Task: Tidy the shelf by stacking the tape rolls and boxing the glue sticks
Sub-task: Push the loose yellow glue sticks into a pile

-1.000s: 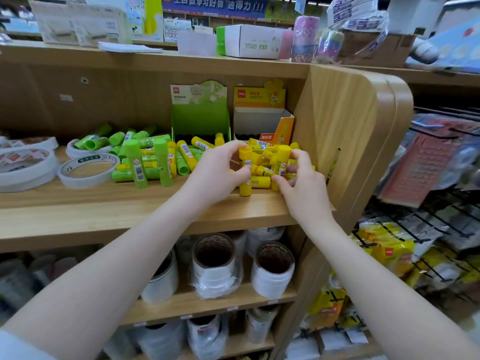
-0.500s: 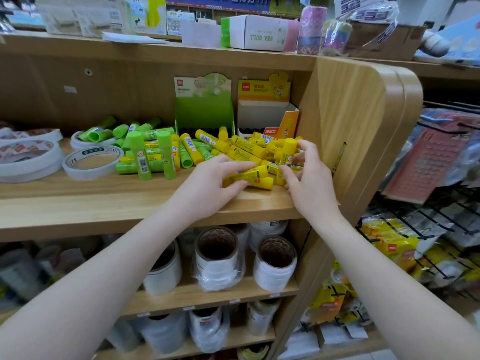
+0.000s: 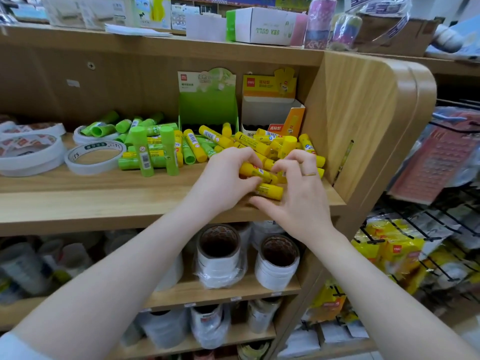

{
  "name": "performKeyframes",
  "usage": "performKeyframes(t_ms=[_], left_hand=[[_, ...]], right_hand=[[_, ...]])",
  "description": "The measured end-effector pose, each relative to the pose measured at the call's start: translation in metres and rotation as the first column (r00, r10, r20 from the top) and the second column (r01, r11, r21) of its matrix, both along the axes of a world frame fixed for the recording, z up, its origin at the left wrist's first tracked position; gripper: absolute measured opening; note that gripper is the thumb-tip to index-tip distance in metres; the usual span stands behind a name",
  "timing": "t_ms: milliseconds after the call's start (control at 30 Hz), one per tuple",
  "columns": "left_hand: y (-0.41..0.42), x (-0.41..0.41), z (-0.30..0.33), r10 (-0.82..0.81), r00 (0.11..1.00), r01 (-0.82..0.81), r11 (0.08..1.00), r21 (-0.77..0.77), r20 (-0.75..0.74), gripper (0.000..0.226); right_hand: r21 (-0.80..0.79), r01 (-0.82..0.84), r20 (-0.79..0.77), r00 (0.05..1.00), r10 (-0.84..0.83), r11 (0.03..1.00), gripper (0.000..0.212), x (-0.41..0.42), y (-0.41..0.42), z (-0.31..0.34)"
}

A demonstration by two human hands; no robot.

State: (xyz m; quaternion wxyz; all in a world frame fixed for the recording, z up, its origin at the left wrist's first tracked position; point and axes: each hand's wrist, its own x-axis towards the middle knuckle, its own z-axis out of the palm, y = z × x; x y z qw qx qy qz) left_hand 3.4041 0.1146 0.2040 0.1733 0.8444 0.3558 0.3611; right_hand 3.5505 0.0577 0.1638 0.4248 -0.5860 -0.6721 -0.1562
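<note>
Several yellow glue sticks lie in a heap on the wooden shelf, in front of an open yellow display box. My left hand and my right hand meet at the heap's front, both curled round a few yellow sticks. Green glue sticks lie and stand to the left, before an open green display box. White tape rolls lie flat at the shelf's left end.
The shelf's rounded wooden side panel closes the right end, close to my right hand. Wrapped tape rolls fill the shelf below. Boxes stand on the top board. A wire rack with packets hangs on the right.
Both hands have drawn together toward the shelf's front edge, pulling a few yellow glue sticks out of the heap. The upright yellow stick from a second ago is no longer standing.
</note>
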Motion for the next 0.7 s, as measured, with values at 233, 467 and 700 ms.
performKeyframes(t_ms=[233,467,700], left_hand=[[0.008,-0.009,0.005,-0.027,0.947,0.106,0.967,-0.231,0.321,0.024],[0.01,-0.035,0.03,-0.135,0.971,0.185,0.948,-0.259,0.2,0.022],[0.007,-0.012,0.02,-0.083,0.985,0.061,0.988,-0.144,-0.151,0.043]], right_hand=[[-0.166,-0.03,-0.118,0.993,0.011,0.986,0.021,0.01,0.004,0.008],[-0.116,0.032,-0.192,0.98,-0.054,0.993,0.017,0.007,0.008,0.008],[-0.124,0.068,-0.173,0.981,-0.089,0.99,0.016,0.007,0.007,0.008]])
